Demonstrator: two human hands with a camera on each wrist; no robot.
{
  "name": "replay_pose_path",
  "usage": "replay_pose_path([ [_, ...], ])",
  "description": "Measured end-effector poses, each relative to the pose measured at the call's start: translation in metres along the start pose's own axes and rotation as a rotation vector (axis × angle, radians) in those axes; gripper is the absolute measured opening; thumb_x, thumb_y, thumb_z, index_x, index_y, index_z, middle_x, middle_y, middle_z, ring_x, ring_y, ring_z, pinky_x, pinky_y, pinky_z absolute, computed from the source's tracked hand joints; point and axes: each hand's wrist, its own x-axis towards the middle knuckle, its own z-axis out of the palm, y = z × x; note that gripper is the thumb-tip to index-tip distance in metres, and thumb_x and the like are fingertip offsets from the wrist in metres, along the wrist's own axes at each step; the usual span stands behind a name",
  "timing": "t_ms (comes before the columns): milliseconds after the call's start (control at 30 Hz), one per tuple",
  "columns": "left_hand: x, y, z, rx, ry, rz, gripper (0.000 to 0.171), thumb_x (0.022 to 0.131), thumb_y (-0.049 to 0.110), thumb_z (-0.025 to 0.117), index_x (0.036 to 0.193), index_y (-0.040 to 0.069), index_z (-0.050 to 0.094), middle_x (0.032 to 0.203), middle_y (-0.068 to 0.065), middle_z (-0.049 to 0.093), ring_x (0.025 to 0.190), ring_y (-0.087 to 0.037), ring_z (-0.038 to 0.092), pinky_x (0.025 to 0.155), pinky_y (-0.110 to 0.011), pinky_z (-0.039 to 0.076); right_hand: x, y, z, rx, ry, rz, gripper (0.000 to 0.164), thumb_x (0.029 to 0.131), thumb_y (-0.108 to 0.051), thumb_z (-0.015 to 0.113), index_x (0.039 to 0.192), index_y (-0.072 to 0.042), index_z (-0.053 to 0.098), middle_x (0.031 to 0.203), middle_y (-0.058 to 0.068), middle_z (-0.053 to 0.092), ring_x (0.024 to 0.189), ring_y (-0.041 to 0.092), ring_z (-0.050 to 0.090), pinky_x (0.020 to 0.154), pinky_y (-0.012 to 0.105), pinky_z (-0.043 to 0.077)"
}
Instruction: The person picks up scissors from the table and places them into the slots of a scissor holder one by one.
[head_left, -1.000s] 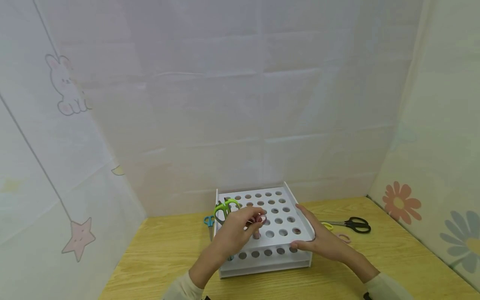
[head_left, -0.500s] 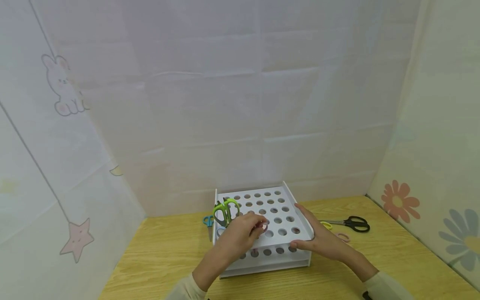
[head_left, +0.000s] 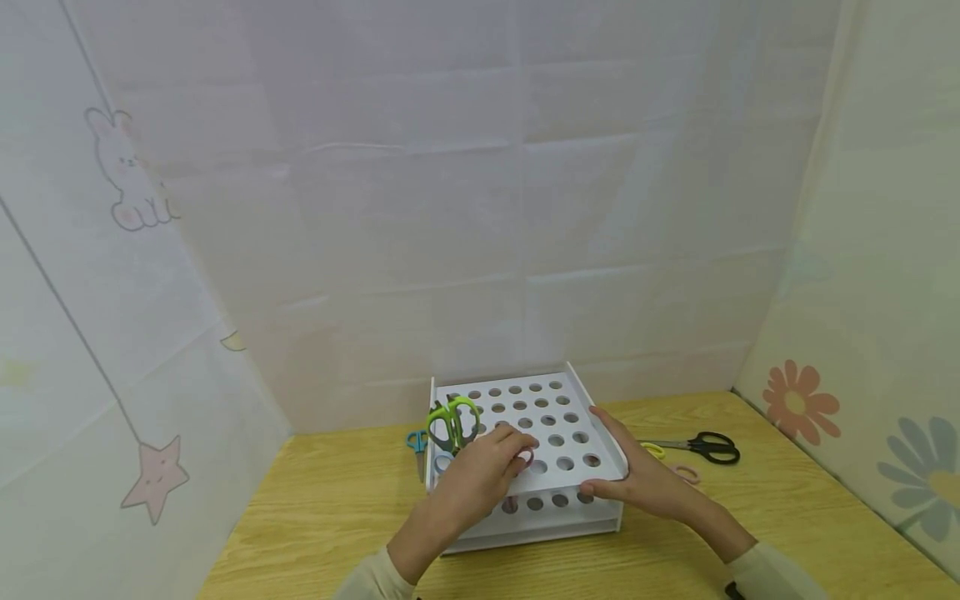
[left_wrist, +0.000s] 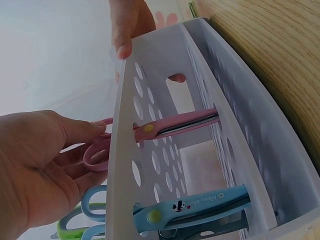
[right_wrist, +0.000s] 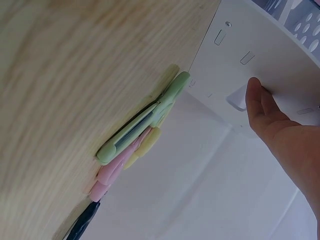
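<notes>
In the left wrist view, my left hand (left_wrist: pixel 37 160) pinches the handle rings of pink scissors (left_wrist: pixel 172 123). Their blades pass through a hole in the top plate of a white rack (left_wrist: pixel 117 165), and the tips reach the plate below. Light blue scissors (left_wrist: pixel 195 207) stand through another hole of the rack, beside green-handled scissors (head_left: pixel 452 421) with dark parts. On the rack's right side, my right hand (head_left: pixel 637 475) holds the side panel, thumb over the front corner and fingers along the outer wall. My left hand hides part of the top plate in the head view.
Right of the rack lie black-handled scissors (head_left: pixel 716 449), with a yellow handle (head_left: pixel 654 451) and a pink handle (head_left: pixel 686 474) near them. Light green scissors (right_wrist: pixel 135 130) show in the right wrist view. Blue-handled scissors (head_left: pixel 417 443) are at the rack's left. A curtain hangs behind.
The pink scissors have gone down into their hole, and my left hand has lowered with them towards the top plate. My right hand keeps its place on the rack.
</notes>
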Motion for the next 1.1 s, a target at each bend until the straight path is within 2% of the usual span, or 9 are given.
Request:
replay_pose_path([
  [133,-0.001,-0.001,-0.001,-0.003,0.037,0.02,0.024,0.097,0.014,0.072,0.12,0.018,0.07,0.116,0.007,0.064,0.1,-0.005,0.062,0.082,-0.02,0.052,0.0,0.001,0.0,0.0,0.0,0.002,0.115,0.081,-0.038,0.087,0.165,-0.022,0.009,0.164,0.016,0.02,0.138,0.041,0.035,0.102,0.065,0.035],
  [333,0.0,-0.003,-0.005,-0.002,0.11,0.079,0.02,0.098,0.018,0.071,0.117,0.015,0.07,0.119,0.004,0.062,0.096,-0.006,0.063,0.08,-0.019,0.052,0.0,0.002,0.001,-0.001,0.002,0.009,0.115,0.081,-0.039,0.087,0.165,-0.024,0.009,0.164,0.016,0.02,0.138,0.042,0.036,0.102,0.065,0.036],
  [533,-0.001,-0.002,-0.024,-0.024,0.177,0.069,0.023,0.097,0.021,0.073,0.119,0.017,0.07,0.117,0.005,0.063,0.099,-0.009,0.063,0.08,-0.022,0.052,0.0,0.002,0.001,-0.001,-0.004,0.016,0.115,0.081,-0.037,0.087,0.165,-0.024,0.009,0.164,0.017,0.02,0.138,0.043,0.036,0.101,0.067,0.037],
  [800,-0.002,-0.005,-0.057,-0.021,0.378,0.127,0.021,0.095,0.017,0.074,0.114,0.01,0.072,0.116,0.0,0.066,0.108,-0.017,0.064,0.085,-0.03,0.054,0.001,0.0,0.0,0.016,-0.01,0.001,0.115,0.082,-0.034,0.087,0.165,-0.023,0.008,0.163,0.018,0.02,0.135,0.042,0.038,0.099,0.064,0.038],
  [933,-0.004,-0.014,-0.07,-0.053,0.462,0.096,0.026,0.098,0.02,0.07,0.121,0.008,0.069,0.118,-0.001,0.066,0.107,-0.018,0.064,0.087,-0.034,0.054,0.002,0.001,0.0,0.002,-0.01,0.008,0.115,0.082,-0.036,0.087,0.165,-0.024,0.008,0.163,0.017,0.02,0.136,0.043,0.037,0.1,0.066,0.038],
  [1100,-0.005,-0.034,-0.083,-0.07,0.612,0.027,0.036,0.1,0.022,0.065,0.133,0.007,0.062,0.114,-0.006,0.068,0.106,-0.022,0.064,0.09,-0.043,0.053,0.001,0.006,0.001,-0.017,-0.008,0.014,0.116,0.082,-0.038,0.087,0.165,-0.027,0.007,0.165,0.015,0.018,0.141,0.045,0.032,0.1,0.069,0.036],
])
